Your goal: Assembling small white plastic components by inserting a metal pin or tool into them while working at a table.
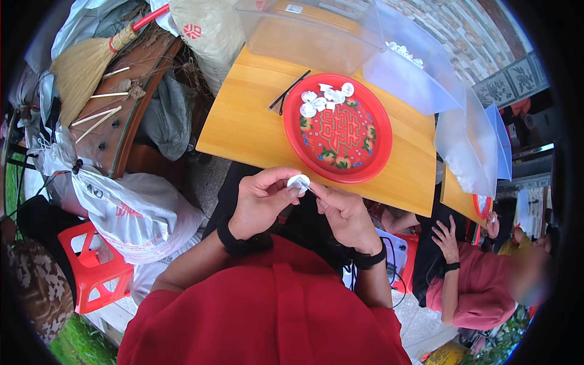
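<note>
My left hand [258, 204] pinches a small round white piece [298, 181] between thumb and fingertips, just before the near edge of the table. My right hand [348, 220] is closed around a thin tool, mostly hidden by the fingers; its slim tip touches the white piece. Beyond both hands, a round red tray [380, 155] with a flower pattern sits on the table. Several similar white pieces [308, 111] lie loosely in its far left part. Two thin dark sticks or tools [291, 91] rest beside the tray's left rim.
The yellow wooden table [237, 115] carries a clear plastic bin [304, 39] at the back. Translucent bins [413, 79] holding white pieces stand to the right. White sacks [146, 213], a red stool [91, 267] and a broom [85, 67] are left. Another person [474, 283] sits at right.
</note>
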Demonstrator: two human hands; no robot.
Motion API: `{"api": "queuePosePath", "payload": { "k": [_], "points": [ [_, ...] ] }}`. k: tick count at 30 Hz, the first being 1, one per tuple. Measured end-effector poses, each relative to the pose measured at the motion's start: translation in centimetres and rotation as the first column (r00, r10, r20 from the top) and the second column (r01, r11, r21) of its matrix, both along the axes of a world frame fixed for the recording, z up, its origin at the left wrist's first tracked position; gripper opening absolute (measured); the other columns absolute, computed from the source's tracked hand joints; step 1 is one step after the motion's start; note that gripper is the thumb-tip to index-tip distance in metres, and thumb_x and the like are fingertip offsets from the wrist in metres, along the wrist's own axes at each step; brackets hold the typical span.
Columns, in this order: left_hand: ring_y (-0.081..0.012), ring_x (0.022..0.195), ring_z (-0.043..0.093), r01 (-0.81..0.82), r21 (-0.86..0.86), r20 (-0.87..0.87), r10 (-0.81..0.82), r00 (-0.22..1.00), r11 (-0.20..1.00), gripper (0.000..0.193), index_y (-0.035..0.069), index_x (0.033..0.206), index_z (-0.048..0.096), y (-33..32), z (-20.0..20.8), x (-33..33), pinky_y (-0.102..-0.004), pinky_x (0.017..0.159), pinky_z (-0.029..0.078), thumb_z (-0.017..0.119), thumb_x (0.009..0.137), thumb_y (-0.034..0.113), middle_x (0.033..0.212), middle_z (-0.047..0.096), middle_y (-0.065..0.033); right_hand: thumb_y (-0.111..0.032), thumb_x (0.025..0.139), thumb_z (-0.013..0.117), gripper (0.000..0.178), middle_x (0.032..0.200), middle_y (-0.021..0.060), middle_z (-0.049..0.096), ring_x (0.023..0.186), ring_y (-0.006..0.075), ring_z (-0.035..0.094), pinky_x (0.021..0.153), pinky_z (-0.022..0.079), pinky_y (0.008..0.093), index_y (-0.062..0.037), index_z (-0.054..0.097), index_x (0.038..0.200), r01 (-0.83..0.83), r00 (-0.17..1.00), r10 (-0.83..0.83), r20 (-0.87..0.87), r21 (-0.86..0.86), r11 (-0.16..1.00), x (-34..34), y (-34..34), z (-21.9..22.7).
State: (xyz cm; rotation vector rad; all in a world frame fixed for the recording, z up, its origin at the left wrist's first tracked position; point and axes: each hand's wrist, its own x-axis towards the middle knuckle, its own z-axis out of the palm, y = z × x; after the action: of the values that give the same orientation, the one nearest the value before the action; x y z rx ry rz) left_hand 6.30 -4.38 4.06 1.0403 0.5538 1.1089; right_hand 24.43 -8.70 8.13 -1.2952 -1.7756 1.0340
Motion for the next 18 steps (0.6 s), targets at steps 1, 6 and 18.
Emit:
{"api": "queuePosePath", "payload": {
  "k": [1,6,18],
  "points": [
    [-0.0129,0.080,0.060,-0.007,-0.006,-0.001,0.007,1.000,1.000,0.029,-0.002,0.108,0.056,0.0,0.1,0.1,-0.0241,0.067,0.051,0.058,0.080,-0.008,0.093,0.063,-0.0098,0.006,0.086,0.041,0.044,0.068,0.0025,0.049,0.061,0.0107,0.045,0.059,0.040,0.0228,-0.0101,0.051,0.126,-0.013,0.997,0.007,-0.083,-0.068,0.998,0.0,0.0,0.0],
    [-0.0152,0.081,0.061,-0.010,-0.001,0.000,0.010,1.000,1.000,0.029,-0.002,0.109,0.056,0.0,0.0,0.1,-0.0255,0.068,0.051,0.058,0.081,-0.007,0.094,0.062,-0.0110,0.005,0.086,0.041,0.042,0.069,0.0026,0.049,0.063,0.0103,0.044,0.061,0.040,0.0216,-0.0060,0.050,0.125,-0.023,0.961,-0.079,-0.266,-0.358,0.933,0.2,0.0,0.3],
    [-0.0126,0.081,0.060,-0.053,-0.095,0.029,0.056,0.998,0.994,0.028,-0.002,0.109,0.056,0.1,0.5,0.3,-0.0246,0.069,0.052,0.059,0.081,-0.006,0.094,0.062,-0.0095,0.005,0.080,0.051,0.032,0.087,0.0153,0.060,0.075,0.0252,0.061,0.067,0.048,0.0305,0.0021,0.055,0.111,0.165,0.944,-0.174,0.281,0.052,0.985,-0.7,-1.5,2.6]
  ]
}}
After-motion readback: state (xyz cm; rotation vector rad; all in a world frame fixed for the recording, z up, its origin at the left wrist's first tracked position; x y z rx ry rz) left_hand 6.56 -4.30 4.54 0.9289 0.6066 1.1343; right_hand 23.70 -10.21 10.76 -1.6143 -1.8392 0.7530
